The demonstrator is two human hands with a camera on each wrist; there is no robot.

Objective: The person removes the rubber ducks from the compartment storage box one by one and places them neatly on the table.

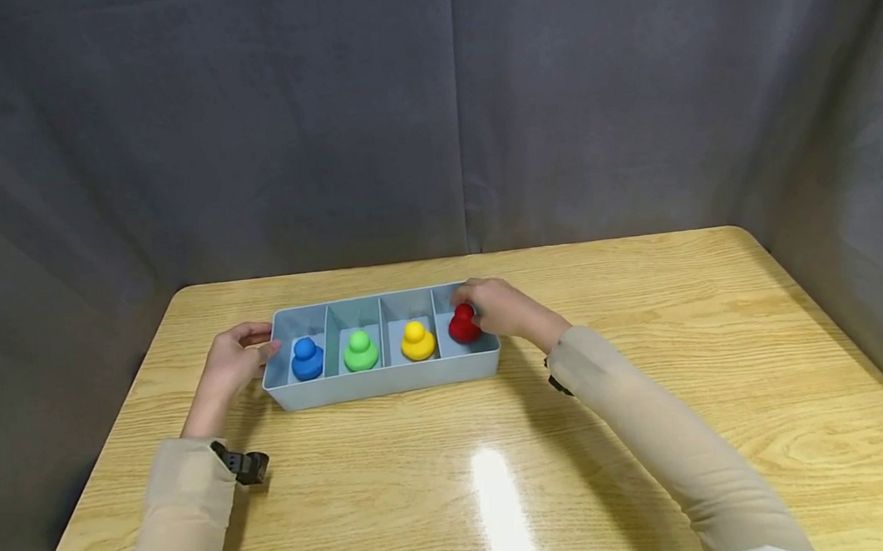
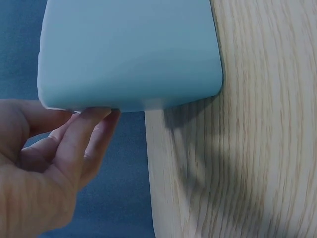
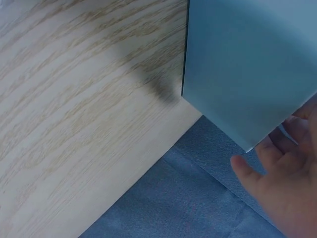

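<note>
The person's right hand (image 1: 497,307) is reaching into the far-right compartment of a pale blue-grey tray (image 1: 387,381) and is curling its fingers over the top of a red duck-shaped toy (image 1: 462,326), gripping it from above. The tray is sitting on a wooden table (image 1: 644,431), towards its far side, with 4 compartments in a row. From left to right they are holding a blue duck (image 1: 307,359), a green duck (image 1: 360,351), a yellow duck (image 1: 417,342) and the red one, each standing upright in its own slot.

The left hand (image 1: 230,363) is resting against the tray's left end wall, fingers only lightly bent and touching the outside corner, which the left wrist view (image 2: 74,144) is showing more closely; it is steadying rather than clasping.

The right wrist view is showing only the tray's outer wall (image 3: 247,64) and part of the right hand (image 3: 282,183) beside it, so the grip itself is being judged from the head camera.

The red toy is looking small, light and matt, probably rubbery or soft plastic, so it is likely giving slightly under pressure and not slipping much. The narrower head above the rounded body is offering the natural place to pinch. The tray is looking thin-walled and light, liable to slide on the glossy table unless braced.
</note>
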